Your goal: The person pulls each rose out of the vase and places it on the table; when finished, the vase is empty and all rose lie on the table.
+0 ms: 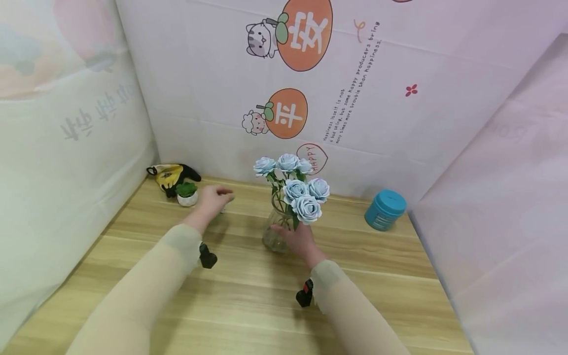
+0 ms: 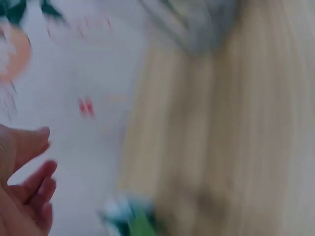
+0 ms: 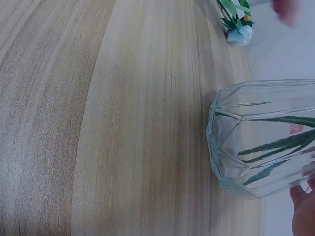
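While upright, vase (image 3: 261, 132) in right fingers (image 3: 298, 196).

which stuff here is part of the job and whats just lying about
Likely part of the job:
- glass vase, held by the right hand
- blue roses in it
- loose blue flower near the left hand

Apparently just lying about:
- potted plant
- yellow-and-black item
- blue tub

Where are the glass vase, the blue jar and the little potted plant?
Glass vase (image 3: 260, 136), right wrist view, on its clear side.
Blue jar (image 1: 382, 215), head view, on its side wall.
Little potted plant (image 1: 187, 190), head view, on its green leaves.
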A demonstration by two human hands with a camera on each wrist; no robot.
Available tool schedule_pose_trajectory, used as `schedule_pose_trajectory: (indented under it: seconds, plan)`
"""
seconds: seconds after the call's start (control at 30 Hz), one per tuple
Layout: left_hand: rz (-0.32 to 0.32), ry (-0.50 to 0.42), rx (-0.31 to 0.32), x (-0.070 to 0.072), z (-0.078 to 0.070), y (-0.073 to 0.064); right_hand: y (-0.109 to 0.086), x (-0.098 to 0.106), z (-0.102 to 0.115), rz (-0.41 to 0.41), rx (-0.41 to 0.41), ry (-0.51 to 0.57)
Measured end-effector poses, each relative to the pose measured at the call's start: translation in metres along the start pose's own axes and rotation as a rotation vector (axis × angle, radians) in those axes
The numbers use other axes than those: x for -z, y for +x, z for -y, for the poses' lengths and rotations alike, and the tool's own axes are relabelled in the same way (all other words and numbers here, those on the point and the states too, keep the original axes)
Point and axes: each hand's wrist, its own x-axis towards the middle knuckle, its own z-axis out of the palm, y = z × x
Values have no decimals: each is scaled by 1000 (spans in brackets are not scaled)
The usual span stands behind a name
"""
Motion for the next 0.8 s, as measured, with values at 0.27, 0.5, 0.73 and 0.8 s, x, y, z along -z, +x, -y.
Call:
schedule_pose_trajectory:
  seconds: [0.27,0.5,0.73,0.8]
  plan:
    - [124,-298,-90,-41,-66,-6,2,0,0,-20,48,17]
    - [3,-359,-102,-67,-82,0,0,2,7,1,-34,42]
    - [-99,-461,-155,-78,-93,-4,-7,8,27,10,-22,44]
    - [-112,-473,-191,-75,-101,-8,-10,12,37,9,-11,55]
